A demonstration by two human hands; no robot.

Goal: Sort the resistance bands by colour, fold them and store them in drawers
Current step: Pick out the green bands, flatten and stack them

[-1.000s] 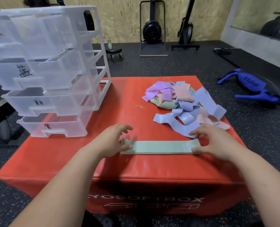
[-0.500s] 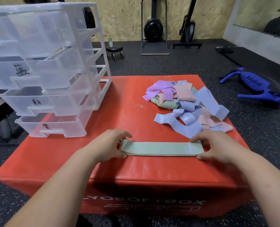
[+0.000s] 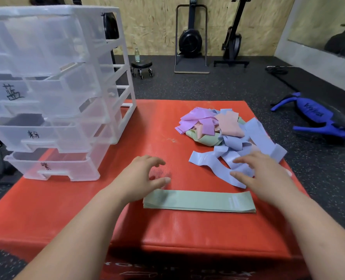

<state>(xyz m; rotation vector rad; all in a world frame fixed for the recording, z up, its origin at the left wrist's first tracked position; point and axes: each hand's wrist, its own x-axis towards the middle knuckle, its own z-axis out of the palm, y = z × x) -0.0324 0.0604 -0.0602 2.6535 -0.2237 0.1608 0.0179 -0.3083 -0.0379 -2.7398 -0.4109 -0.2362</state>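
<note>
— Green band (image 3: 199, 201)?
— Flat on the red surface (image 3: 86, 209), near the front edge, apart from the pile (image 3: 224, 128) behind.
— Hands?
— Both open, fingers spread, gripping nothing. Left hand (image 3: 141, 176) just behind the band's left end. Right hand (image 3: 262, 174) over a blue band (image 3: 208, 160), contact not clear.
— Drawers (image 3: 52, 93)?
— Standing on the surface, at the left.

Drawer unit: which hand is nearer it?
Left. The left hand is right of the drawer unit, near the left end of the green band; the right hand is farther right, over the blue bands.
</note>
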